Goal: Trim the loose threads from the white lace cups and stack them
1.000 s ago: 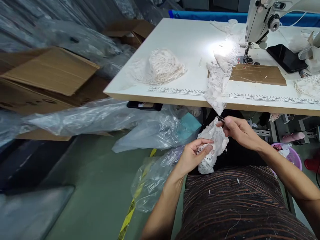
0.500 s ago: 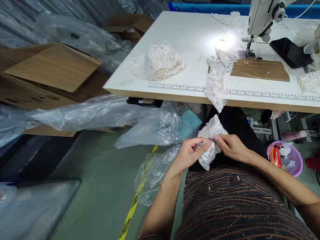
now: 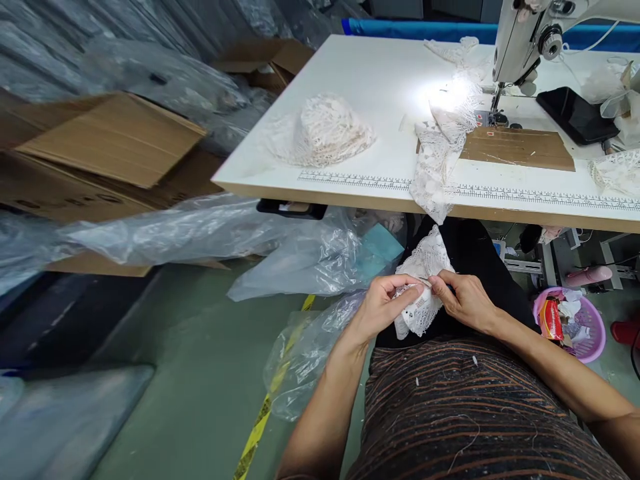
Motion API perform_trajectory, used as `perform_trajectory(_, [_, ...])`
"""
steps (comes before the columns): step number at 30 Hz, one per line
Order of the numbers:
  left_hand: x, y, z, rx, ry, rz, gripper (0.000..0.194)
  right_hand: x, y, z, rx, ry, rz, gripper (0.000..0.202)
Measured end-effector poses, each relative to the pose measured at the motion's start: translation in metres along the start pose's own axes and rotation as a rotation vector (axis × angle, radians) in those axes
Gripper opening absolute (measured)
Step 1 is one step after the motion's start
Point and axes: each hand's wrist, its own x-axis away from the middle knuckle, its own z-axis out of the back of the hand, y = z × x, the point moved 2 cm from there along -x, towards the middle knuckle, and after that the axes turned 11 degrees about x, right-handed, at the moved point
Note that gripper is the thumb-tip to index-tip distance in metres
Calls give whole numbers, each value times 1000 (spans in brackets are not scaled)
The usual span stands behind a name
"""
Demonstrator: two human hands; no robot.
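Looks like a sewing workshop tbh: there's a sewing machine beyond the fingers on a table with a ruler along its edge, plus cardboard boxes and plastic left of them.

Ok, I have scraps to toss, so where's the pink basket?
The pink basket is at the head view's right, down beyond the right arm, lower than the table.

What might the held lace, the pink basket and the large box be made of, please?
Held lace: soft, matte textile, by its openwork and scalloped edge; cotton or synthetic, I can't tell.
Pink basket: probably smooth plastic, by its even colour and thin wall.
Large box: matte cardboard, likely corrugated, by its brown, faintly ridged flaps.
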Motion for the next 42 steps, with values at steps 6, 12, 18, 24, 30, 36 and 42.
perform_trajectory(6, [-16,4,7,-47,106,-20,35,-2,12,13,-186,186,-56,41])
perform_trajectory(12, [-51,3,7,-270,198,-66,32,-18,13,23,-253,313,-98,32])
perform_trajectory(18, [-43,9,-19,-411,77,-178,27,-34,6,24,-211,382,-197,41])
perform_trajectory(24, [-30,23,-13,-303,40,-251,22,-36,9,20,-351,370,-205,35])
perform_trajectory(30, [-50,10,14,-220,155,-137,33,-41,10,13,-286,502,-218,35])
perform_trajectory(36, [-52,-6,-15,-433,93,-228,26,-40,10,9,-223,498,-268,41])
perform_trajectory(42, [-32,14,-13,-372,90,-415,17,-21,5,19,-238,433,-137,30])
